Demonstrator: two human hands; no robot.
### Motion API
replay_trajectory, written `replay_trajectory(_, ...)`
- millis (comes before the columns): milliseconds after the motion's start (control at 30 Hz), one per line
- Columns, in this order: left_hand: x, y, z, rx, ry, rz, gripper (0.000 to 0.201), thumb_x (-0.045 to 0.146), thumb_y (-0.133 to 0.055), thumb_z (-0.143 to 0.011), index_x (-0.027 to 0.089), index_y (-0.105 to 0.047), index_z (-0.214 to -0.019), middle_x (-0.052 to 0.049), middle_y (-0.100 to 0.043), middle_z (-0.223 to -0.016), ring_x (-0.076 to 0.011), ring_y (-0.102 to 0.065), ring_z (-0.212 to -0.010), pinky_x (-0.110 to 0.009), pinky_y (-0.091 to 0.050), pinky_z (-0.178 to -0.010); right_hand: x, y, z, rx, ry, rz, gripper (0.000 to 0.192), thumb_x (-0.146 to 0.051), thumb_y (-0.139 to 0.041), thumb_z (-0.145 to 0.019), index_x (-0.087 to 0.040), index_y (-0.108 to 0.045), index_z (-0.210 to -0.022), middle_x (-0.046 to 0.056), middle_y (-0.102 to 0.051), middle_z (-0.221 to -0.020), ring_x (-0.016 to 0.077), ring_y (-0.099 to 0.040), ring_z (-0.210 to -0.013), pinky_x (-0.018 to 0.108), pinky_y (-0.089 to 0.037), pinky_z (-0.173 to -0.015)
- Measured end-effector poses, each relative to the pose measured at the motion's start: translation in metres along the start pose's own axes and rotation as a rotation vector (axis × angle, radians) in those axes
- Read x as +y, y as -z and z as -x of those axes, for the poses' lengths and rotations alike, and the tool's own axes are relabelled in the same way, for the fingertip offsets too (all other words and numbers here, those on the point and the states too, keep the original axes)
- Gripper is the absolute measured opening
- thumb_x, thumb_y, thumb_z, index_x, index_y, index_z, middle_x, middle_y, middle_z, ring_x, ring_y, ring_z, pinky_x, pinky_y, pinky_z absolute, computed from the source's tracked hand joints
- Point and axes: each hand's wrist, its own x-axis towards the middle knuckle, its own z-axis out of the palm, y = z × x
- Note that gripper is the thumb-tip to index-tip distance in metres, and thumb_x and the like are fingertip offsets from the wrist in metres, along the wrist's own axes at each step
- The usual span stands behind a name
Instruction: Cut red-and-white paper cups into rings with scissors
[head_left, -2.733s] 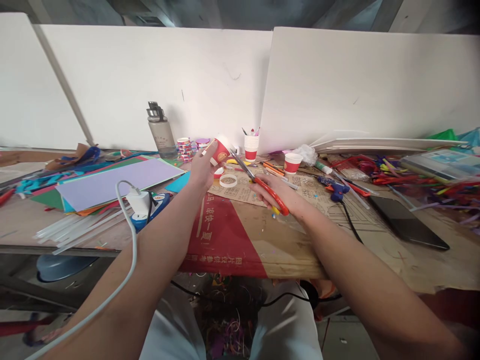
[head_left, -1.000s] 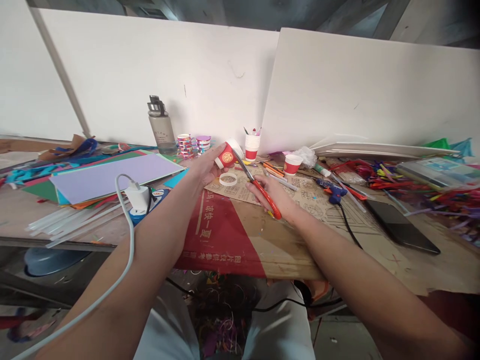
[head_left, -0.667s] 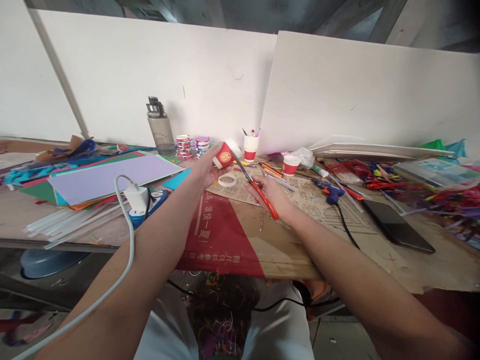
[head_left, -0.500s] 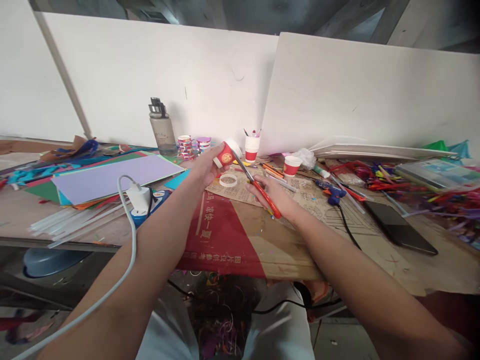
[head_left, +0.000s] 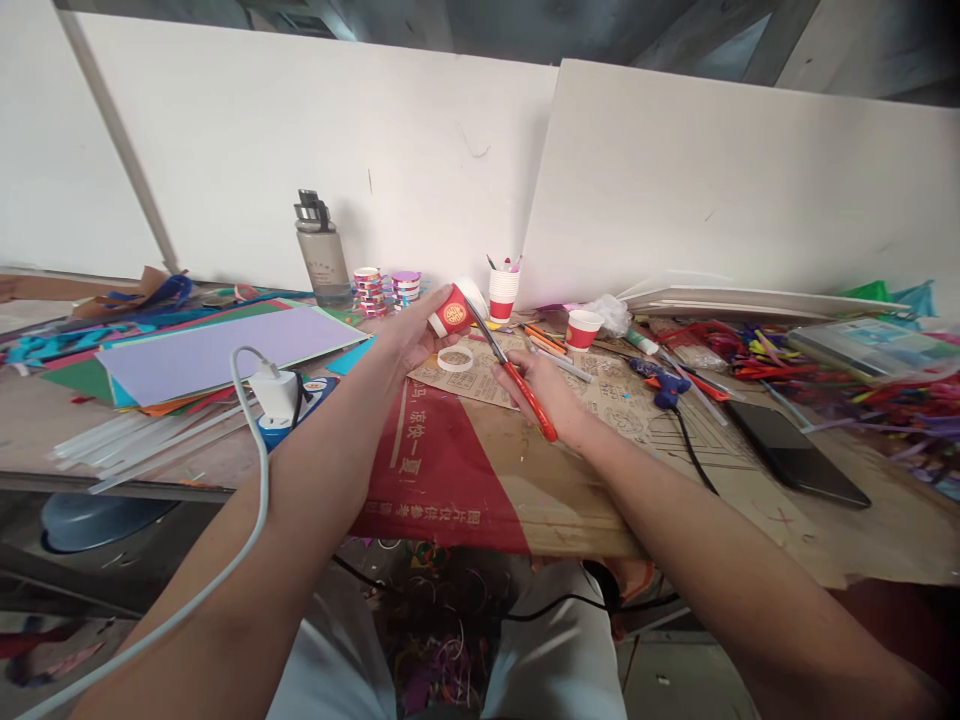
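My left hand (head_left: 420, 335) is wrapped round a red and white paper cup (head_left: 452, 312), tilted with its white end up and to the right. In my right hand (head_left: 546, 388) is a pair of scissors with red handles (head_left: 529, 400). Their blades lie against the cup, close to the line between red and white; whether they cut into it I cannot tell. Below the cup a white paper ring (head_left: 455, 359) rests on the printed cardboard (head_left: 517, 470). A stack of paper cups (head_left: 503, 292) with pens in it stands just behind.
To the right are another paper cup (head_left: 583, 329), a blue glue gun (head_left: 664, 383) with its cord, and a black phone (head_left: 796, 452). On the left lie coloured paper sheets (head_left: 217, 350), glue sticks (head_left: 142, 440) and a power strip with a white cable (head_left: 262, 480). A bottle (head_left: 321, 250) stands behind.
My view has shifted slightly. Both hands keep nearly the same pose, with the cup and scissors still together.
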Motion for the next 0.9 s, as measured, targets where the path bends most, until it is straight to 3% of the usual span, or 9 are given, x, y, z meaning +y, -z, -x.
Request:
replay_trajectory(200,-0.001,-0.003,0.003,0.042,-0.033,0.015,0.037,0.042,-0.08,-0.079,0.016,-0.067,-0.102,-0.006,-0.074,-0.085,-0.0165,-0.07,-0.07,-0.024,-0.056,-0.055,-0.003,0.002,0.001,-0.026,-0.02,-0.008,0.038,-0.057,-0.058,-0.09,-0.023,-0.047,-0.075,-0.005,-0.045,-0.052,0.0114,-0.04,-0.046,0.025,-0.032,-0.046)
replay_trajectory(533,-0.004,0.008,-0.006,-0.059,-0.068,-0.069,0.035,0.039,-0.082,-0.077,0.015,-0.068,-0.1,-0.006,-0.072,-0.084,-0.0142,-0.067,-0.068,-0.022,-0.053,-0.053,-0.003,0.008,0.003,-0.124,-0.088,-0.135,0.046,-0.067,-0.059,-0.088,-0.024,-0.047,-0.077,-0.006,-0.039,-0.053,0.0106,-0.038,-0.046,0.023,-0.029,-0.042)
replay_trajectory(900,-0.003,0.006,-0.004,-0.089,-0.034,-0.08,0.032,0.04,-0.08,-0.08,0.015,-0.068,-0.098,-0.008,-0.073,-0.084,-0.0144,-0.067,-0.067,-0.022,-0.053,-0.052,-0.006,0.005,0.002,-0.041,-0.035,-0.007,0.045,-0.063,-0.055,-0.09,-0.023,-0.045,-0.071,-0.004,-0.043,-0.054,0.0112,-0.04,-0.048,0.025,-0.032,-0.047)
